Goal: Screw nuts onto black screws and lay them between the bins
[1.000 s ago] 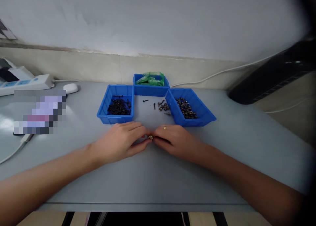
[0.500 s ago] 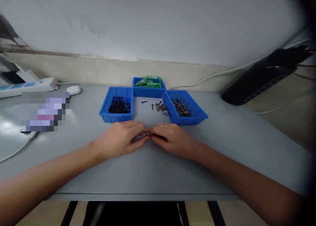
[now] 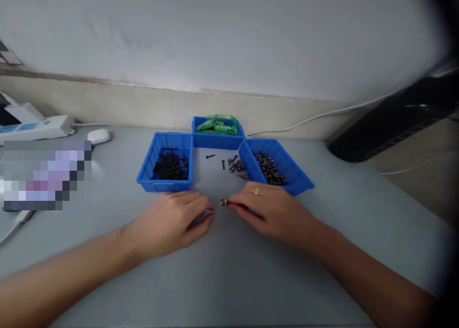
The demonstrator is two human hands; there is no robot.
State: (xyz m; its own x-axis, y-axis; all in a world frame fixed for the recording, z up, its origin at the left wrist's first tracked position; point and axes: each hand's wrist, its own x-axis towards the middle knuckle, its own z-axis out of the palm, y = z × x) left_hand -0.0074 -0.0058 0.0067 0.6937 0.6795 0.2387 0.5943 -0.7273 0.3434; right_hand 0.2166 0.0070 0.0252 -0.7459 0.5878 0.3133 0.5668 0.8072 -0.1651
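Pinched in the right hand (image 3: 276, 212) fingertips, a small brass-headed dark screw (image 3: 223, 202) sits low over the grey table (image 3: 229, 270) midway before the blue plastic bins (image 3: 165, 163), the loosely curled, empty left hand (image 3: 175, 220) just leftward

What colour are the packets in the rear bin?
Green; the packets fill the rear blue bin, clearest in the head view.

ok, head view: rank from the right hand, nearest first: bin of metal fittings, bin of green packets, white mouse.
1. Bin of metal fittings, just beyond the right hand, slightly to its right.
2. Bin of green packets, farther back at the centre, near the wall.
3. White mouse, far off to the left, past the left hand's side of the table.
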